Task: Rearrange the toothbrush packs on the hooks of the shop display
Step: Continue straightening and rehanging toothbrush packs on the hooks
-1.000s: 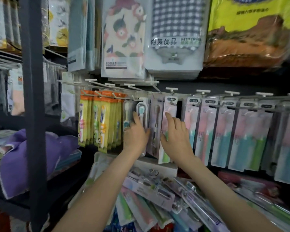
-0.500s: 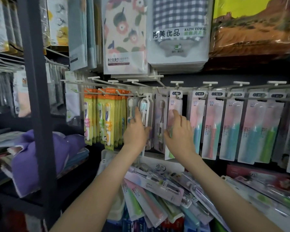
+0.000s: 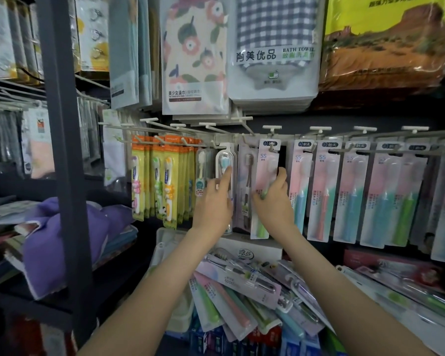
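Right hand (image 3: 274, 201) now around pink toothbrush pack (image 3: 263, 167) on hook (image 3: 272, 148)

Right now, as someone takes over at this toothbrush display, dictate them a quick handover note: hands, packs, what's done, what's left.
Left hand: index finger straight against the hanging clear-cased toothbrush pack.
Right hand: pinches the pink SS pack, its top at a hook.
Done: a row of pink SS packs hangs to the right.
Left: loose packs lie heaped below, probably to be hung next.
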A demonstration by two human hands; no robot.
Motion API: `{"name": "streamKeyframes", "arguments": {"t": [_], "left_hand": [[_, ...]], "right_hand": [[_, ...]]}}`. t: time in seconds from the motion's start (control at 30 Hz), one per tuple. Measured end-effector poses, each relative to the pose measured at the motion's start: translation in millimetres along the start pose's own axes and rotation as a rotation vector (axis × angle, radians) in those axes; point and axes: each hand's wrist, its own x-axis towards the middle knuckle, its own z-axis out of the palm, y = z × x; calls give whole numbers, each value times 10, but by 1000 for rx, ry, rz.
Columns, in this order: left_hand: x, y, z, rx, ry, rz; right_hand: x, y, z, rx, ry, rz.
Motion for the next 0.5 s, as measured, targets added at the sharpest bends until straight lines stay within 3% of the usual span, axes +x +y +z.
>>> {"name": "streamKeyframes", "arguments": {"t": [0.3, 0.5], "left_hand": [[-129, 67, -69, -62, -16, 44], [-204, 249, -93, -118, 22, 64]], "right_hand": [[34, 5, -87, -91, -38, -25], [-88, -1, -327, -308, 7, -187]]}}
